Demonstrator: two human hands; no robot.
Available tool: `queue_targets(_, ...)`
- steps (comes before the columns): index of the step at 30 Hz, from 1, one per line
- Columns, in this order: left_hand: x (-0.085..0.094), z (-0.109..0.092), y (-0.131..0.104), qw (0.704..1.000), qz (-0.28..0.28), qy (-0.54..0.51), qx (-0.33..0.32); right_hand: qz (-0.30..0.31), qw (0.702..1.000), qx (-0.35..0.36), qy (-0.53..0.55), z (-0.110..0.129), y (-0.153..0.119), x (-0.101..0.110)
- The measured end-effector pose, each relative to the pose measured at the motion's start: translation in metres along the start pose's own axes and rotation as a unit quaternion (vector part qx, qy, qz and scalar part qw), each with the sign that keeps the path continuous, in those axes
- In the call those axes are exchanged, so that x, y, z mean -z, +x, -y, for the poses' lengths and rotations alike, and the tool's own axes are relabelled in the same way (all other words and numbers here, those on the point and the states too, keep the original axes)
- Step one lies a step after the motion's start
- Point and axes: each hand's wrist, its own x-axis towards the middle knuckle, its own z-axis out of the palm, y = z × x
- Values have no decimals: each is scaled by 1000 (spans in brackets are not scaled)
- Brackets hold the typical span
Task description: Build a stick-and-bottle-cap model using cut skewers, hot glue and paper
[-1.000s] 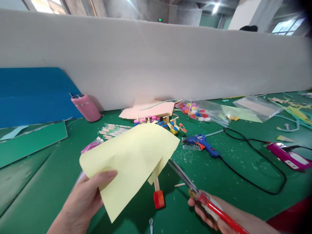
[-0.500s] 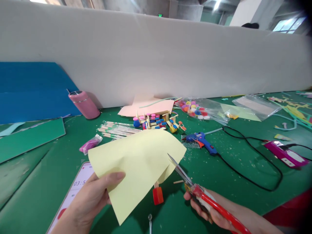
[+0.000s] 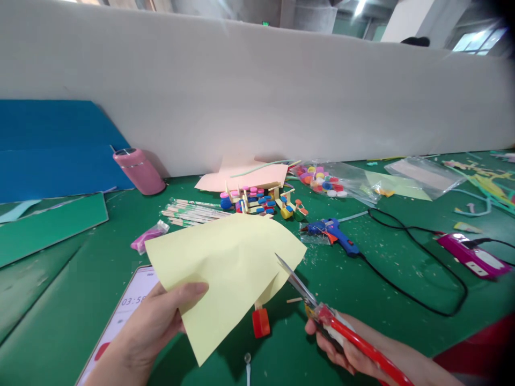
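A pale yellow sheet of paper (image 3: 229, 262) is pinched at its lower left by my left hand (image 3: 156, 316), thumb on top. The sheet curves, and a cut runs in from its right edge. My right hand (image 3: 341, 343) grips red-handled scissors (image 3: 317, 308), whose blades lie at the cut with one tip over the paper. Below the sheet a small red block (image 3: 261, 323) partly shows, its upper end hidden by the paper. A phone (image 3: 129, 305) showing a timer lies under my left wrist.
Behind the paper lie wooden sticks in a wrapper (image 3: 195, 212) and small coloured wooden pieces (image 3: 261, 202). A blue glue gun (image 3: 333, 233) with a black cord rests at right, near a purple power strip (image 3: 472, 254). A pink bottle (image 3: 140, 171) stands at left before a white partition (image 3: 257, 96).
The paper and both hands have hardly moved. The paper's lower corner has risen very slightly, and the scissors stay at the same cut.
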Motion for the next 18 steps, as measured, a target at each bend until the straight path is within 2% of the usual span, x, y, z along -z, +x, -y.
queue_targets(4,-1,0,1,1000,0,7,-21,19,994,37,-100,-12,11,25)
queue_targets(7,-1,1,3,1000,13,4,-14,24,987,40,-152,-15,18,37)
queue_targets(12,0,0,5,1000,13,-5,-3,34,983,13,-179,-15,23,47)
queue_targets(18,1,-1,7,1000,18,-19,5,16,979,-5,-203,-13,25,54)
